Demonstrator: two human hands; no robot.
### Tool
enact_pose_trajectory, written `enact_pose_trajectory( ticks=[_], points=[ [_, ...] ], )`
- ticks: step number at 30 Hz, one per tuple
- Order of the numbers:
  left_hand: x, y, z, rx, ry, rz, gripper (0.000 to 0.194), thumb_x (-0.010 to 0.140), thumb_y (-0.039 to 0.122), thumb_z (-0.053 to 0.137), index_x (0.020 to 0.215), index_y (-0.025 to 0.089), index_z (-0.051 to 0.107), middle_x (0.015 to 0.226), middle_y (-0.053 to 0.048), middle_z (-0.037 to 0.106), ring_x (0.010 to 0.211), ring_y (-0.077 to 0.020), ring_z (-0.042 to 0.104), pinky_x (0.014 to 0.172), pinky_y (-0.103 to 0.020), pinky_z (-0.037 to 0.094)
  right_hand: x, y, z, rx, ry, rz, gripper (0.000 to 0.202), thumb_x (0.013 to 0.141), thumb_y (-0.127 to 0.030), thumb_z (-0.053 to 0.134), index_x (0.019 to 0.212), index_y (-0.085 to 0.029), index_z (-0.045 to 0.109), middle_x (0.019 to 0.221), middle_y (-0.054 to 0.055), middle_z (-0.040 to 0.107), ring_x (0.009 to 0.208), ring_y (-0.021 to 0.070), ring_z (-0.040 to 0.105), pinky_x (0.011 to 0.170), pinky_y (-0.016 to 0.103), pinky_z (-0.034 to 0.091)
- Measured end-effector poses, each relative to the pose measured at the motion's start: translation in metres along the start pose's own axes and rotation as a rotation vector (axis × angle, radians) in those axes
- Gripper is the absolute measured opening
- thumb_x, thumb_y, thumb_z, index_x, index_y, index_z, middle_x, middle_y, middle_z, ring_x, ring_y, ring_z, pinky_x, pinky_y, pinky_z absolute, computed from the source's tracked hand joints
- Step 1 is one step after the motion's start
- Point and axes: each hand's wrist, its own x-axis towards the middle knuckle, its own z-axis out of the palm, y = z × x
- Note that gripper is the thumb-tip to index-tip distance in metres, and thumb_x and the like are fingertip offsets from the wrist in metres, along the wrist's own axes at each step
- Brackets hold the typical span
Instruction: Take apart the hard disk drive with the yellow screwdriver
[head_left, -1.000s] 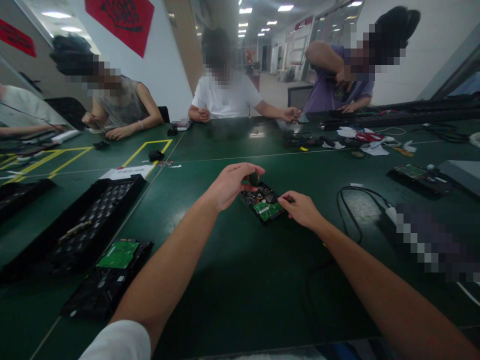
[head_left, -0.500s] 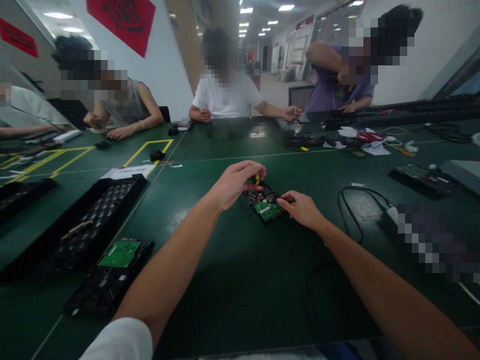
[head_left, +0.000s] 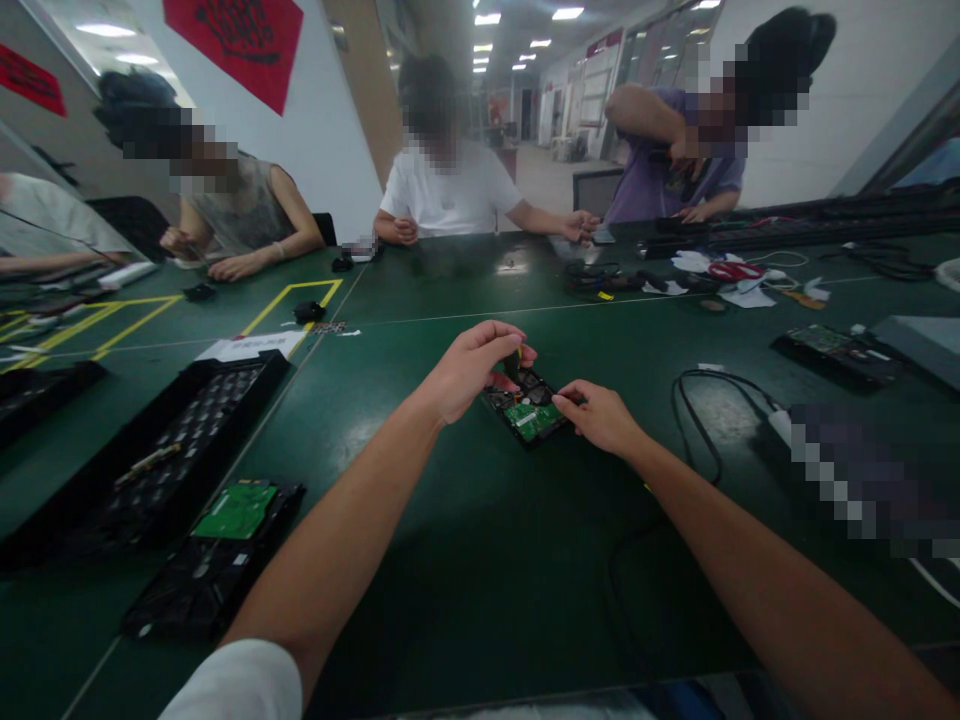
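A hard drive with a green circuit board [head_left: 531,418] lies at the middle of the green table [head_left: 465,560]. My left hand [head_left: 480,370] is closed round a small black and yellow tool [head_left: 513,366] over the drive's far left part; the tool's tip is too small to make out. At the drive's right edge, my right hand [head_left: 596,415] pinches the side with thumb and forefinger. Beside my left forearm lies a second hard drive [head_left: 217,555] with a green board.
A long black tray [head_left: 150,450] stands at the left. A third drive [head_left: 832,352], a looped black cable [head_left: 694,425] and a pixelated object [head_left: 862,470] are at the right. Several people sit across the table; papers and cables [head_left: 742,280] lie at the back right.
The tool in my left hand has changed its tilt, and its black part shows more over the drive. My right hand stays at the drive's edge. The whole view has shifted slightly.
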Motion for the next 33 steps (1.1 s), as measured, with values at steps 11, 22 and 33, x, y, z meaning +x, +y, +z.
enact_pose_trajectory(
  ticks=[11,22,33],
  points=[
    [0.0022,0.0003,-0.0037,0.203,0.120,0.089,0.021,0.087,0.033,0.061,0.089,0.018,0.075,0.100,-0.009,0.068,0.091,-0.0203,0.061,0.054,-0.023,0.048,-0.0016,-0.0007,0.0012,-0.008,0.018,0.000,0.028,0.098,-0.046,0.062,0.109,-0.021,0.069,0.092,0.005,0.075,0.060,0.0126,0.065,0.054,0.024,0.050],
    [0.0036,-0.0045,0.0002,-0.020,-0.043,0.055,0.020,0.091,0.037,0.063,0.093,0.018,0.068,0.095,-0.008,0.069,0.092,-0.0195,0.065,0.067,-0.027,0.054,-0.0006,-0.0007,0.0012,-0.004,0.021,-0.003,0.026,0.098,-0.045,0.063,0.106,-0.021,0.069,0.093,0.005,0.075,0.060,0.0124,0.065,0.054,0.024,0.050],
    [0.0040,-0.0078,-0.0069,0.248,0.009,0.133,0.033,0.093,0.048,0.065,0.107,0.021,0.078,0.103,-0.006,0.069,0.085,-0.0155,0.059,0.061,-0.023,0.046,-0.0032,-0.0062,-0.0010,0.000,0.005,0.005,0.024,0.099,-0.042,0.061,0.107,-0.020,0.068,0.090,0.004,0.074,0.057,0.0122,0.064,0.051,0.024,0.050]
  ],
)
